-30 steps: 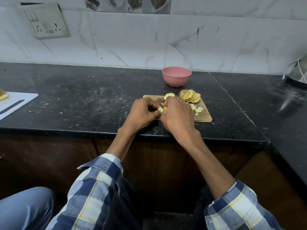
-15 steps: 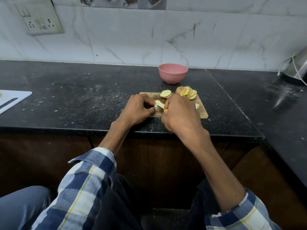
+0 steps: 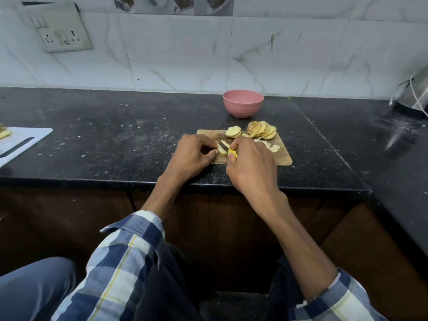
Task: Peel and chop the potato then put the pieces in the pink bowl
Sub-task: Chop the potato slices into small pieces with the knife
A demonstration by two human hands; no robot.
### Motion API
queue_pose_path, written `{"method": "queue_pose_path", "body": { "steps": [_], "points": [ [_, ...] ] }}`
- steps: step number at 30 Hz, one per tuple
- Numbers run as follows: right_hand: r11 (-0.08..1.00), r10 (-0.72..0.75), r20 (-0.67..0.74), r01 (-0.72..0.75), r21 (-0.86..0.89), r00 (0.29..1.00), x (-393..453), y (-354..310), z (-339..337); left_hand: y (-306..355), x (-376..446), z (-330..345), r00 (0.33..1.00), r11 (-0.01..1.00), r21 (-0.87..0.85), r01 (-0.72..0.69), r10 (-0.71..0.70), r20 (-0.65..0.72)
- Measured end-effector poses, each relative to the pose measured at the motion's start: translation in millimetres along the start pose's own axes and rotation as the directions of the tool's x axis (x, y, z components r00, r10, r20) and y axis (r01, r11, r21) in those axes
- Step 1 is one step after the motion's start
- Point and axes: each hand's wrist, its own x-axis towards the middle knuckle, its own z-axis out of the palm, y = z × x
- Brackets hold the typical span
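Chopping is midway on the wooden board (image 3: pixel 283 158); the left hand (image 3: pixel 193 156) pinches a potato slice (image 3: pixel 222 148); the right hand (image 3: pixel 251 162) grips a yellow-handled knife (image 3: pixel 232 153) across it; more slices (image 3: pixel 261 130) wait; the pink bowl (image 3: pixel 243 105) on the worktop (image 3: pixel 115 140) looks unfilled.

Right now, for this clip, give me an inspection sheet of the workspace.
Surface: black counter, dusty, with crumbs.
Job's things: wooden board; fanned slices and one loose slice at its far edge; chopped bits; pink bowl behind the board, contents not visible.
Clutter: white board at left.
Hands: left hand holds a potato piece; right hand grips a yellow-handled knife, blade on the piece.
Cables: white cord by the steel appliance.
Surroundings: tiled wall, socket plate.
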Motion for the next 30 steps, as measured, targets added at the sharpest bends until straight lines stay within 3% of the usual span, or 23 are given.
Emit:
{"method": "queue_pose_path", "body": {
  "steps": [30],
  "points": [
    [1.000, 0.008, -0.048, -0.008, -0.002, 0.999, -28.7, -2.3, 44.6, 4.7, 0.8, -0.5, 1.000, 0.999, 0.043, -0.018, 0.018, 0.012]
  ]
}}
